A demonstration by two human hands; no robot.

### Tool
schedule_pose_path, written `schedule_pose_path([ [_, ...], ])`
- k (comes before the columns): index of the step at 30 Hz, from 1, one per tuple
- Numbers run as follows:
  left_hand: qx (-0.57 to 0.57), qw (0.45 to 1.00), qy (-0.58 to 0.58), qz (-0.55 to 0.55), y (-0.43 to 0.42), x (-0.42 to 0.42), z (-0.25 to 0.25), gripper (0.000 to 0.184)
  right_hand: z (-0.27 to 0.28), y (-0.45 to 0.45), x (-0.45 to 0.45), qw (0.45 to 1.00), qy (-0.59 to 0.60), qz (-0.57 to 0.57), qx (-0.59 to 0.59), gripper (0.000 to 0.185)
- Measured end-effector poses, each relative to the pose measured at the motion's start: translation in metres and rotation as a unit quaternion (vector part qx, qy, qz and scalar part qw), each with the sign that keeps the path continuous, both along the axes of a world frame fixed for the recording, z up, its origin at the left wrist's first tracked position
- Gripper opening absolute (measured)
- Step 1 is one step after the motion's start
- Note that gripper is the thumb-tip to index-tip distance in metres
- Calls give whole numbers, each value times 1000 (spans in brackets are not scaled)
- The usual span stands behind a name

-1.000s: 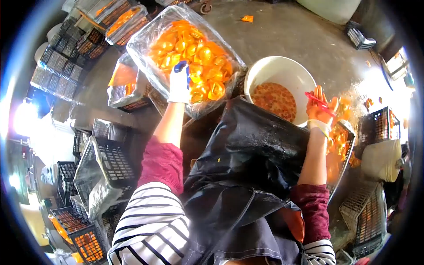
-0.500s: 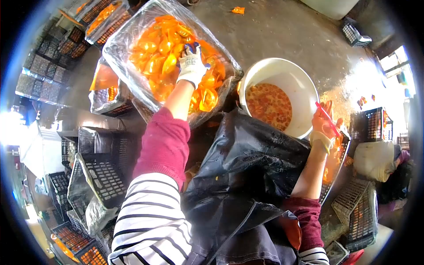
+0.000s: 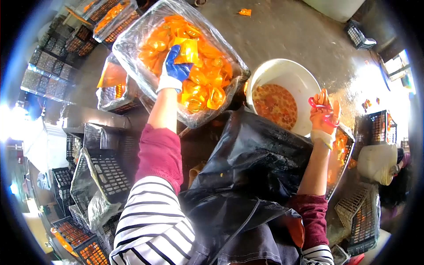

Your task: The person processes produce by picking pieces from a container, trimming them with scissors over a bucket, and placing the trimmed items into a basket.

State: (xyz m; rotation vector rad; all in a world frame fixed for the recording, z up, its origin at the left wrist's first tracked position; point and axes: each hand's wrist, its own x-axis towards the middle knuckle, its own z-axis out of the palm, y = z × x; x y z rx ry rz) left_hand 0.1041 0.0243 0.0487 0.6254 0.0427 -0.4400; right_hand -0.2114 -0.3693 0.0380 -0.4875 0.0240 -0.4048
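My left hand [image 3: 176,70], in a white and blue glove, is closed on a shiny orange packet [image 3: 190,50], its thumb pointing up. Under it lies a crate lined with clear plastic [image 3: 126,42], heaped with orange packets [image 3: 201,79]. My right hand [image 3: 323,115], in an orange glove, holds a red looped tool [image 3: 319,104] that looks like scissors; its blades cannot be made out. Beside that hand stands a white bucket [image 3: 300,73] with a reddish, chunky mixture [image 3: 274,106] inside.
A black apron [image 3: 251,154] covers my lap. Another crate with orange packets [image 3: 339,150] is below my right hand. Black crates [image 3: 108,174] stand at the left, more [image 3: 364,216] at the lower right, near a white pail [image 3: 376,163]. An orange packet [image 3: 245,12] lies on the floor.
My left hand has turned from palm down on the heap to blue palm showing, with a packet now in its grip. My right hand has turned slightly, still with the red tool.
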Motion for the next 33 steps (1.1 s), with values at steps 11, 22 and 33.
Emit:
schedule_pose_path([
  [11,142,986,-92,-11,-54,-56,32,34,-3,29,0,982,127,-138,-32,36],
  [22,375,922,-91,-30,-130,-106,67,41,1,28,6,965,181,-105,-160,47],
  [33,188,928,-144,-289,-205,-98,43,45,-3,45,11,879,301,5,-369,26],
])
